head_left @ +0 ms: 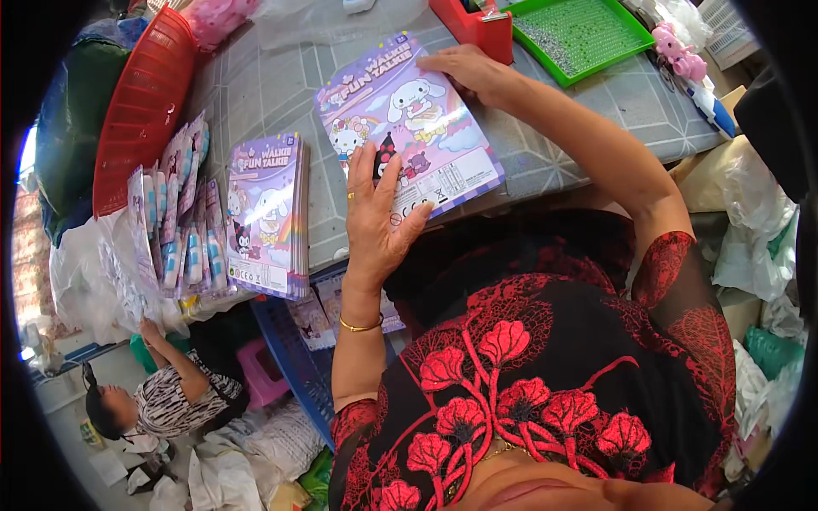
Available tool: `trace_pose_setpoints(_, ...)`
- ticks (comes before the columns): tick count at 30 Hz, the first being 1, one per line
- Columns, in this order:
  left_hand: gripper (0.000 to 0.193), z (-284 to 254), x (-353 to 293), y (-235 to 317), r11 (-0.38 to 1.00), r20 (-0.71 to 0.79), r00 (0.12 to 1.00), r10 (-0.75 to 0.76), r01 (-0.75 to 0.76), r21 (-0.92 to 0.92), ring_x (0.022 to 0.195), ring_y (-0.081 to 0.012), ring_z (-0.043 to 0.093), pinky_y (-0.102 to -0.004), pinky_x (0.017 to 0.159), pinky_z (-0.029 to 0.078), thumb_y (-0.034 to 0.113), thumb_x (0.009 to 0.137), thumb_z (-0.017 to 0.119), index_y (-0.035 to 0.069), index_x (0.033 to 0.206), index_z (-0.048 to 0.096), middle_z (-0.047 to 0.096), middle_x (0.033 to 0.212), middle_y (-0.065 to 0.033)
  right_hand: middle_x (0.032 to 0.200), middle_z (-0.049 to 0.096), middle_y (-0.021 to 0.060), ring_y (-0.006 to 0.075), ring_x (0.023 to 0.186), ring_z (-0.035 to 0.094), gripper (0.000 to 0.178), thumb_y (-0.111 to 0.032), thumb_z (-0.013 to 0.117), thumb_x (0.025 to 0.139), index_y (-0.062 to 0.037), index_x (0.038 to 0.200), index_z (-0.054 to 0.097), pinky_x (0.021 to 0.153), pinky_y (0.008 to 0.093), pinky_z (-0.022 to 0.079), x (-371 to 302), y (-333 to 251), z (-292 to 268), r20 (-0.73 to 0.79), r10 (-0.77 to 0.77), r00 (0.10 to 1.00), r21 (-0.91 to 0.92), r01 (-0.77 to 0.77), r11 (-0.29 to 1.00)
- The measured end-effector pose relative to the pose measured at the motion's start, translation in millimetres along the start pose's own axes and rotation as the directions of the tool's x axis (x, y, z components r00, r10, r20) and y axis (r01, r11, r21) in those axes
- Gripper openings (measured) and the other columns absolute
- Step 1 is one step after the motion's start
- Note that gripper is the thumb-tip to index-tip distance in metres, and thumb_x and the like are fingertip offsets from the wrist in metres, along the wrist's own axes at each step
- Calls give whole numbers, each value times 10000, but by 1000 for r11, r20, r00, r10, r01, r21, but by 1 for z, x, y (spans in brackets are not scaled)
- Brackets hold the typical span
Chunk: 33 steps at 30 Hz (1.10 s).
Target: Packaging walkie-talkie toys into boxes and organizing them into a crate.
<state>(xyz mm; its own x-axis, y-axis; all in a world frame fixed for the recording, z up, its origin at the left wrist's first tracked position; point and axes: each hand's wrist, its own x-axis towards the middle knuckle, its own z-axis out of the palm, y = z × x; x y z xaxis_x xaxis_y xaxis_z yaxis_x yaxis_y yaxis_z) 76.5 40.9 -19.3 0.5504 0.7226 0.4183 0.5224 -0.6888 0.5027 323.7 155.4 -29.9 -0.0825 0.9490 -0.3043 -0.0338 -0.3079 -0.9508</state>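
Note:
A lavender printed backing card [464, 140] with cartoon animals lies tilted on the table in front of me. My left hand [379, 204] rests on its lower left part, fingers spread and holding nothing, a ring on one of them. At the card's upper right corner is my right hand [473, 72], its fingers bent together and closed on the edge; its thumb is mostly hidden. Just beyond that hand stands a red tape dispenser [477, 30]. To the left of the card sits a stack of similar printed cards [264, 204].
Packs with blue-and-white toys [194, 255] lean beside a red basket [145, 111] at the left. A green tray [588, 38] holding small pieces lies at the far right, near pink toys [677, 55]. Below left are a blue crate [294, 366] and another person [170, 387].

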Motion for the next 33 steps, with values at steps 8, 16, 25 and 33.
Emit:
trace_pose_setpoints(8,599,-3,-2,3,1000,-23,1000,-15,15,-6,1387,-358,300,-441,1145,191,290,820,694,25,1330,524,355,1474,-202,883,686,42,114,694,628,324,-344,639,897,-47,1023,675,600,246,489,17,5,2,52,18,998,160,-26,987)
trace_pose_setpoints(16,578,-18,2,15,971,80,996,-45,25,237,1342,-339,372,-476,1114,225,352,821,703,39,1285,558,417,1435,-168,965,658,67,131,833,616,340,-347,567,948,-31,1061,621,773,277,515,15,0,5,73,-15,997,311,-9,950)
trace_pose_setpoints(25,415,-1,101,-26,918,204,936,288,-330,219,1156,-335,513,-453,983,371,319,882,594,-8,1136,563,553,1215,-192,1004,647,120,201,885,636,296,-253,506,964,6,1083,585,785,339,533,16,1,12,-22,-78,997,357,81,931)
trace_pose_setpoints(33,469,15,114,-33,911,161,943,291,-325,254,1216,-376,489,-438,1033,368,332,930,547,-35,1222,556,533,1293,-230,1016,632,127,194,897,623,295,-244,524,958,14,1093,575,806,338,534,20,-4,11,-65,-28,997,341,48,939)
